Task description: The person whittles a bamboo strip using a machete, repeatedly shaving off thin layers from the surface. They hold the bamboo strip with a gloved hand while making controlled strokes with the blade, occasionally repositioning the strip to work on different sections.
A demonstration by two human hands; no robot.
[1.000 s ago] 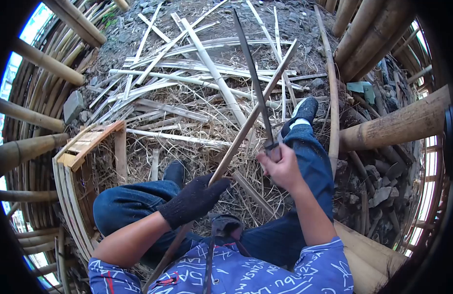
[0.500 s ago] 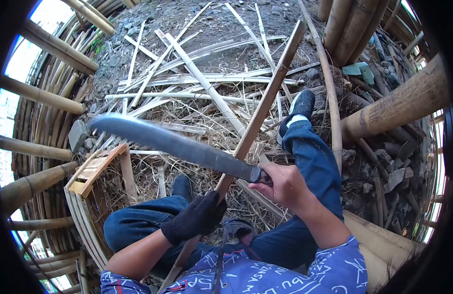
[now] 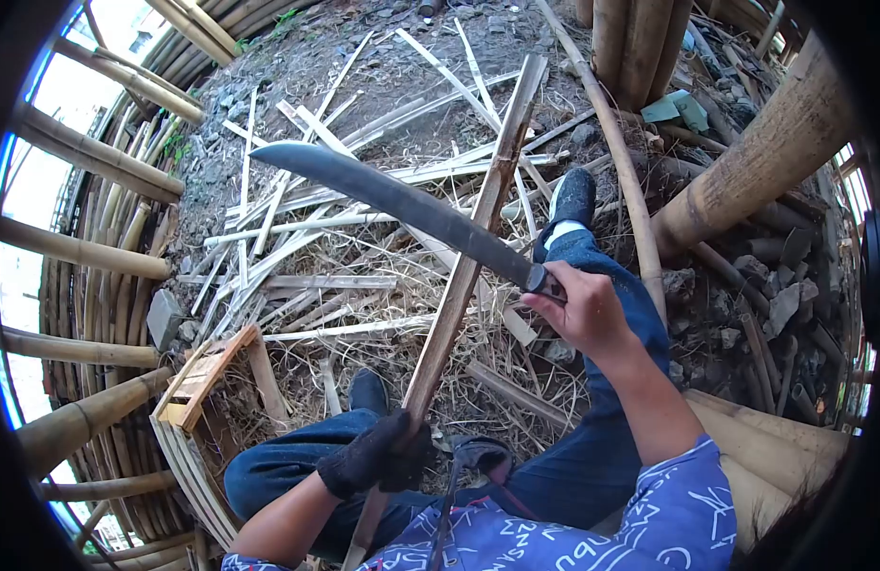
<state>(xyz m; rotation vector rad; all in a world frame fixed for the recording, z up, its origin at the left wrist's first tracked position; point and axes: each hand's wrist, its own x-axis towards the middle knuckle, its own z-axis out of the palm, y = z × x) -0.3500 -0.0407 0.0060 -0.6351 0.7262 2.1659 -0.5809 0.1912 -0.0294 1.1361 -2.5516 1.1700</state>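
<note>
My bare right hand [image 3: 587,305] is closed around the handle of a machete [image 3: 392,205]. Its long dark blade points to the upper left and crosses over a bamboo strip [image 3: 446,319]. That strip runs from near my lap up to the far right, its brown inner face showing. My left hand [image 3: 378,452], in a black glove, grips the strip near its lower end, and the tail of the strip passes below the hand toward my body. A dark strap with a sheath-like piece [image 3: 478,455] lies at my lap.
Split bamboo strips [image 3: 411,176] and pale shavings [image 3: 354,257] litter the ground ahead. At left stands a small wooden frame [image 3: 207,376]. Thick bamboo poles [image 3: 744,157] slant in at right, above broken stones [image 3: 792,305]. A long pole [image 3: 621,162] lies beside my outstretched leg.
The machete has moved up along the strip, away from my gloved hand, with my right hand rising slightly. The strip stands a little steeper in view, and the camera view has shifted.
</note>
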